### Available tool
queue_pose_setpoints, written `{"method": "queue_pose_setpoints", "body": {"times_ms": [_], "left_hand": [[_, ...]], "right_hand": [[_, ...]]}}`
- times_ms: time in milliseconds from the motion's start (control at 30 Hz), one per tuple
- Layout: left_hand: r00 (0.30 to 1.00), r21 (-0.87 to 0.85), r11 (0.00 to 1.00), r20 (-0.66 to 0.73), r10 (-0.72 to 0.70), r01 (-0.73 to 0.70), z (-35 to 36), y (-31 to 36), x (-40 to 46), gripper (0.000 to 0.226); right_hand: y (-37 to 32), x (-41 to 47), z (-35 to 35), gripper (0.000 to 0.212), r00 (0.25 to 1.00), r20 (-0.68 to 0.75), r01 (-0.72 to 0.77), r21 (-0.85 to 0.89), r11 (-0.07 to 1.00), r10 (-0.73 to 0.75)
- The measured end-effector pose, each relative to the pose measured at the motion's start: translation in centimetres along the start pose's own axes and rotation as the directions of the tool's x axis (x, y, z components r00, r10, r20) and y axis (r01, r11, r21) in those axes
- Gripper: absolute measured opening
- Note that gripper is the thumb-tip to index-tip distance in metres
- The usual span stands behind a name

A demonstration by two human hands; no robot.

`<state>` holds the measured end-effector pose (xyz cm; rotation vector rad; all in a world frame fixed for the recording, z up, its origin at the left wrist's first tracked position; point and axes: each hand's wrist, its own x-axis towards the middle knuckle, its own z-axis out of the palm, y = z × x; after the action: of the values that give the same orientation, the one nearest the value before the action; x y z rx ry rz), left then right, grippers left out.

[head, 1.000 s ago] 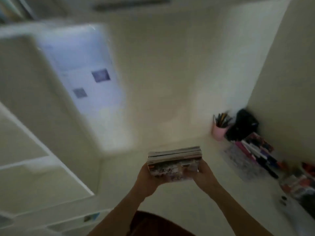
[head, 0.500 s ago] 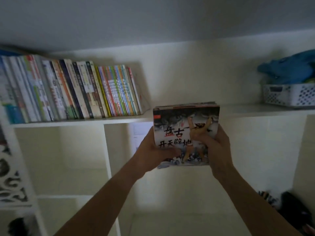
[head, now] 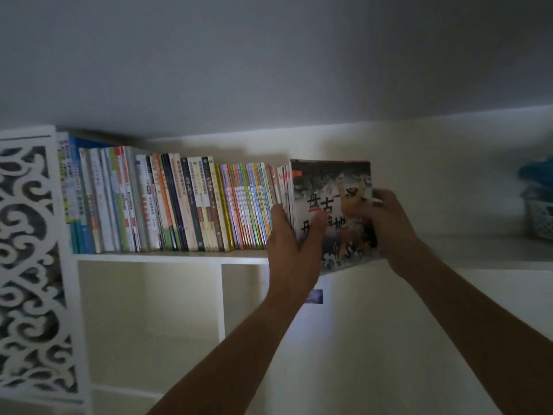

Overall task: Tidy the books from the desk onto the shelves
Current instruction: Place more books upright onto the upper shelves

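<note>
A stack of thin picture books, its dark cover with red and black characters facing me, stands upright at the top shelf, against the right end of a row of upright books. My left hand grips the stack's left edge, thumb across the cover. On the stack's right side, my right hand holds it with fingers curled over the cover. The stack's lower right corner juts forward past the shelf edge.
A white carved fretwork panel closes the shelf unit on the left. Open white compartments lie below the top shelf. At the far right of the shelf sits a white basket with a blue thing on it. The ceiling is close above.
The view swung up from the desk to the shelf. Both hands carried the stack up and left, from in front of the shelf edge to against the row of books.
</note>
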<state>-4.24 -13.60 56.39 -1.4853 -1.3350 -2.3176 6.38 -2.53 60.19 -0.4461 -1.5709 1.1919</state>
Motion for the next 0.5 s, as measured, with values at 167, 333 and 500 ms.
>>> {"method": "queue_pose_setpoints", "body": {"times_ms": [167, 333, 500], "left_hand": [[0.952, 0.383, 0.913, -0.2, 0.233, -0.143, 1.0, -4.5, 5.4, 0.032], [0.944, 0.487, 0.867, -0.223, 0.242, -0.107, 1.8, -10.1, 6.8, 0.023], [0.96, 0.731, 0.654, 0.007, 0.278, -0.195, 1.1, -13.1, 7.2, 0.047]], "right_hand": [[0.5, 3.1, 4.1, 0.06, 0.967, -0.131, 0.145, -0.424, 0.894, -0.219], [3.2, 4.9, 7.4, 0.058, 0.97, 0.233, -0.033, -0.162, 0.986, 0.071], [4.8, 6.4, 8.0, 0.091, 0.954, 0.292, 0.004, -0.24, 0.971, 0.068]]}}
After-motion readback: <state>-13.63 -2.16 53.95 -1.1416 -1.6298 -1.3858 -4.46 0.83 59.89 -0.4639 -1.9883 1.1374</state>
